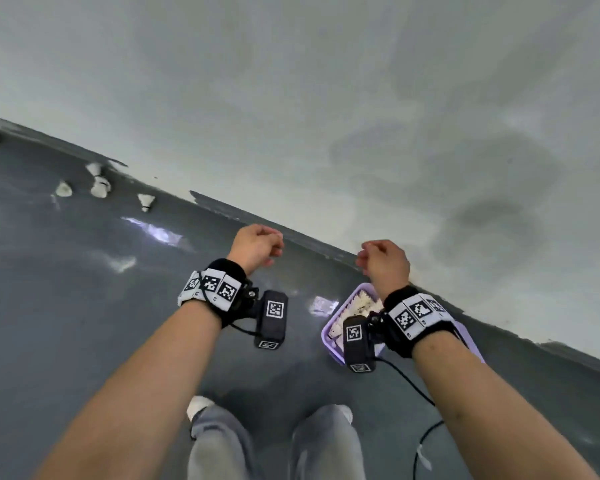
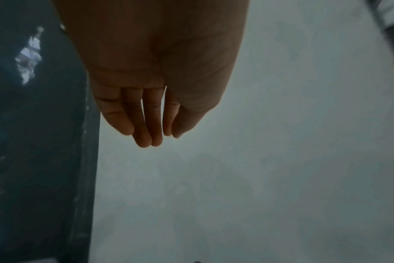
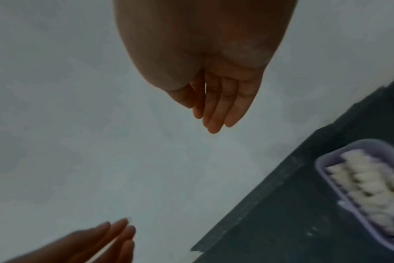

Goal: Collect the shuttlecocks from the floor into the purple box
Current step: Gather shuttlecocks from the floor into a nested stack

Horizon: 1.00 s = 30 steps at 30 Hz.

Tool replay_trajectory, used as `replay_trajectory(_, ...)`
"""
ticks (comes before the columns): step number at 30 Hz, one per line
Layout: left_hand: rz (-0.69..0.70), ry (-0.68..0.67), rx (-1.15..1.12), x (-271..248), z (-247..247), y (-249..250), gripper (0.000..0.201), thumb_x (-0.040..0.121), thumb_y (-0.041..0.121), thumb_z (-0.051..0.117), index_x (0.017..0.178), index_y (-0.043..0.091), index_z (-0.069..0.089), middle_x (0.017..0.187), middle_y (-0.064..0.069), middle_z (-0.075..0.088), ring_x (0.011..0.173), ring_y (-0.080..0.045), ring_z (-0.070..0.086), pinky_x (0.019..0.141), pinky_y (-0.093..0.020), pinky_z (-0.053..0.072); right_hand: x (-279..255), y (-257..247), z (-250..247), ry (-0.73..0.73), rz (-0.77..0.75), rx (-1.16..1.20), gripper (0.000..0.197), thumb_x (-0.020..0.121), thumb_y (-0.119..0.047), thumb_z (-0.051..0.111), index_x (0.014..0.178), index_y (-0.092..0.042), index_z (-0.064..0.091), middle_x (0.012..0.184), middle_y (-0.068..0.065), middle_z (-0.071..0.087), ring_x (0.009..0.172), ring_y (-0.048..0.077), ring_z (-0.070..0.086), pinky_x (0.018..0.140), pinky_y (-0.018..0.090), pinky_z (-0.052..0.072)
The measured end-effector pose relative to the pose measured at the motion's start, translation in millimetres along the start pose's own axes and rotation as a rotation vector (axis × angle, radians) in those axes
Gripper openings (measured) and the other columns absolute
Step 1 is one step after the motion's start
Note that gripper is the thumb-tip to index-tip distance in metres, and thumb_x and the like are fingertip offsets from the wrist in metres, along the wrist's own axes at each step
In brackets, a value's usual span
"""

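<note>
The purple box (image 1: 326,341) stands on the dark floor by the wall, below my right wrist, and holds several white shuttlecocks (image 1: 361,303). In the right wrist view the box (image 3: 322,165) and its shuttlecocks (image 3: 367,186) lie at the lower right. Several loose shuttlecocks (image 1: 100,187) lie on the floor along the wall at the far left, one (image 1: 145,201) being nearest to me. My left hand (image 1: 271,251) (image 2: 151,124) is raised in front of the wall, fingers relaxed, holding nothing. My right hand (image 1: 371,258) (image 3: 214,110) hangs above the box, likewise empty.
A pale grey wall (image 1: 326,98) fills the upper view and meets the glossy dark floor (image 1: 66,289) along a slanting line. My legs in grey trousers (image 1: 219,441) and a white shoe (image 1: 198,405) are below. A black cable (image 1: 426,431) trails from the right wrist.
</note>
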<state>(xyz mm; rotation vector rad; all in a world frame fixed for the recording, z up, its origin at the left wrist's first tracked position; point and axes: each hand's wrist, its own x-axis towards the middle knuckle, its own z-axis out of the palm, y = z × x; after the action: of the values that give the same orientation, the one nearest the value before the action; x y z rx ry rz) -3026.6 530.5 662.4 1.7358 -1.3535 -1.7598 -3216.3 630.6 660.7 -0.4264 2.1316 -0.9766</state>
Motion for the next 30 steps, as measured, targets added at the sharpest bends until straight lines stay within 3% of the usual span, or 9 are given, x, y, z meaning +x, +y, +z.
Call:
replay_trajectory(3,0.020,0.092,-0.129,-34.6,-86.4,11.3,0.007,0.093,0.009,0.056,0.098,0.010,0.061,0.084,-0.003,0.067,0.071,-0.014,0.062,0.060,-0.025,0.048,-48.7,-66.3,49.3,-0.082,-0.098,0.059,0.018,0.089,-0.011,0.049,0.082,-0.015,0.065,0.078,0.004,0.068,0.071,0.020,0.068,0.084,0.038,0.057)
replay_trajectory(5,0.033,0.158,-0.239,-53.9,-149.6,9.6,0.005,0.092,0.010,0.057,0.095,0.011,0.061,0.083,-0.004,0.067,0.069,-0.014,0.062,0.057,-0.025,0.047,-84.2,-106.2,94.0,-0.155,-0.142,0.102,0.020,0.089,-0.010,0.048,0.079,-0.018,0.063,0.077,0.004,0.068,0.071,0.020,0.068,0.080,0.036,0.056)
replay_trajectory(7,0.039,0.255,-0.368,-78.6,-230.8,-8.6,0.004,0.091,0.010,0.058,0.093,0.012,0.061,0.081,-0.003,0.067,0.067,-0.014,0.062,0.056,-0.025,0.045,-130.6,-135.3,155.9,-0.244,-0.169,0.143,0.019,0.089,-0.009,0.049,0.080,-0.016,0.063,0.078,0.006,0.068,0.070,0.020,0.068,0.072,0.033,0.055)
replay_trajectory(9,0.020,0.290,-0.440,-95.6,-273.4,-24.2,0.007,0.091,0.012,0.058,0.096,0.011,0.062,0.080,-0.003,0.067,0.068,-0.014,0.061,0.057,-0.024,0.045,-154.4,-146.4,188.3,-0.277,-0.167,0.212,0.016,0.090,-0.008,0.051,0.082,-0.014,0.064,0.080,0.008,0.067,0.069,0.020,0.066,0.066,0.028,0.052)
replay_trajectory(12,0.047,0.415,-0.546,-126.6,-378.6,-49.1,0.013,0.089,0.012,0.060,0.101,0.008,0.063,0.078,-0.002,0.068,0.064,-0.012,0.061,0.054,-0.022,0.044,-203.3,-170.2,269.6,-0.398,-0.134,0.324,0.011,0.090,-0.004,0.054,0.089,-0.008,0.065,0.080,0.010,0.067,0.068,0.020,0.065,0.062,0.025,0.051)
replay_trajectory(15,0.076,0.589,-0.620,-149.4,-484.6,-61.0,0.006,0.091,0.009,0.056,0.091,0.011,0.062,0.072,-0.002,0.066,0.059,-0.011,0.059,0.054,-0.022,0.042,-251.2,-207.1,358.6,-0.497,-0.123,0.332,0.009,0.089,-0.002,0.055,0.089,-0.003,0.063,0.074,0.011,0.064,0.064,0.021,0.061,0.063,0.028,0.052)
replay_trajectory(20,0.046,0.783,-0.752,-162.1,-631.9,-70.2,0.016,0.090,0.007,0.052,0.077,0.015,0.058,0.043,0.008,0.060,0.037,-0.002,0.054,0.050,-0.018,0.038,-318.7,-283.0,507.3,-0.684,-0.206,0.227,0.017,0.087,-0.001,0.055,0.072,-0.008,0.061,0.068,0.008,0.060,0.057,0.017,0.058,0.054,0.022,0.049)
replay_trajectory(25,0.048,0.917,-0.838,-153.8,-762.2,-81.7,0.014,0.089,0.009,0.055,0.077,0.016,0.058,0.044,0.008,0.061,0.037,-0.001,0.055,0.047,-0.015,0.039,-374.4,-349.2,651.6,-0.857,-0.243,0.211,0.014,0.088,-0.001,0.054,0.077,-0.007,0.058,0.066,0.007,0.060,0.049,0.013,0.058,0.048,0.019,0.049)
replay_trajectory(30,0.037,1.039,-0.901,-127.6,-893.5,-92.8,0.014,0.089,0.010,0.055,0.078,0.017,0.059,0.049,0.008,0.063,0.042,-0.002,0.057,0.046,-0.014,0.040,-411.2,-412.9,803.7,-0.941,-0.247,0.146,0.011,0.089,-0.002,0.052,0.087,-0.006,0.061,0.066,0.005,0.060,0.041,0.007,0.056,0.042,0.015,0.045)
